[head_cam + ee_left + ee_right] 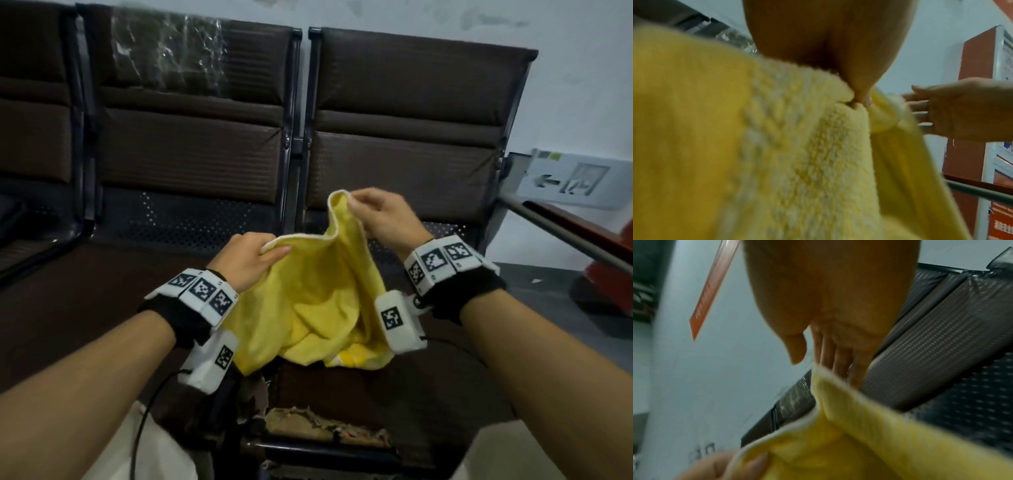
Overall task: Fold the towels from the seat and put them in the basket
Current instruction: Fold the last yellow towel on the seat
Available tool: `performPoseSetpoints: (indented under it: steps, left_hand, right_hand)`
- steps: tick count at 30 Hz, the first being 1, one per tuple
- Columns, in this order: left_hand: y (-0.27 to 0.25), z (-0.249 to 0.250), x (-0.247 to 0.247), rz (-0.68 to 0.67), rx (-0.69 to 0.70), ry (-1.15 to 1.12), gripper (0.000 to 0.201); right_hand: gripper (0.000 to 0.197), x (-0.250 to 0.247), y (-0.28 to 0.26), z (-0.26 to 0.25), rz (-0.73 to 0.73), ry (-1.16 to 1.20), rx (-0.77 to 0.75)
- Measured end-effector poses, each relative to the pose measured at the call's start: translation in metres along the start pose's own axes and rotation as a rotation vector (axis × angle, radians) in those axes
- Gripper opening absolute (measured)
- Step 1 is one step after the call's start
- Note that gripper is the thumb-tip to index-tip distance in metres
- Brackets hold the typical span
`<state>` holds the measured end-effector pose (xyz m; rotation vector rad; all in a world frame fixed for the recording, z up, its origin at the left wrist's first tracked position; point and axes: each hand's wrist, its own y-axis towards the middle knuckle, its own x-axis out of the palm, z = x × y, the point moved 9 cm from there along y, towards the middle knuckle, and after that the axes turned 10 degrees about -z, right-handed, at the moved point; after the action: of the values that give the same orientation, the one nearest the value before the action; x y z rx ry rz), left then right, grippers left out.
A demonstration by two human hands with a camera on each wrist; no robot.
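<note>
Right now the yellow towel (308,301) hangs in a crumpled bunch between the two hands, lifted over the front of the dark brown seat (428,383), with its lower folds sagging down to, or just above, the cushion. Its white-trimmed top edge runs from one hand to the other and dips in a loose curve between them, so the cloth is not yet stretched flat.

The left hand (245,258) pinches that edge between thumb and fingers, and the left wrist view shows the fleecy cloth gathered tight at the pinch. The right hand (380,214) holds a higher point of the same edge, fingertips closed on the hem; in the right wrist view the other fingers reach fairly straight behind the cloth, so the hold looks like a light pinch rather than a full fist.

By my reading, this is the opening-out step, finding the corners before any fold is made. The next move likely calls for sliding each pinch along the hem to a true corner, drawing the hands apart until the edge goes taut, and letting the bunched lower part drop free.

Around it stands a row of brown waiting chairs (191,144), one with clear plastic wrap (168,54) over its backrest, and the seat's front edge is torn, showing foam (325,428). No basket is in view.
</note>
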<state>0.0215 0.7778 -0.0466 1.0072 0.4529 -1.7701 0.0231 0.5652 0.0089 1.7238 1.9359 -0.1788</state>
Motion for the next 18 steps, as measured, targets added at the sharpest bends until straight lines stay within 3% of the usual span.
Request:
performPoseSetpoints:
  steps: [2, 8, 12, 14, 16, 18]
  left_hand:
    - [0.006, -0.004, 0.017, -0.055, -0.025, 0.018, 0.042]
    - [0.018, 0.0, 0.052, -0.187, -0.07, 0.062, 0.051]
    - [0.019, -0.001, 0.064, -0.258, -0.143, 0.059, 0.031]
    - [0.017, -0.003, 0.073, -0.316, -0.192, 0.042, 0.02]
    - [0.014, -0.004, 0.08, -0.381, -0.23, 0.03, 0.018]
    - [0.013, -0.002, 0.083, -0.414, -0.234, 0.055, 0.02]
  right_hand:
    - [0.02, 0.032, -0.005, 0.04, -0.232, -0.045, 0.131]
    - [0.042, 0.027, -0.051, 0.14, -0.41, -0.541, 0.461]
    - [0.073, 0.034, -0.084, 0.179, -0.653, -0.77, 0.708]
    - [0.08, 0.038, -0.095, 0.185, -0.759, -0.881, 0.725]
    - [0.06, 0.039, -0.093, 0.178, -0.754, -0.935, 0.645]
    - [0.027, 0.029, -0.081, 0.156, -0.591, -0.834, 0.52]
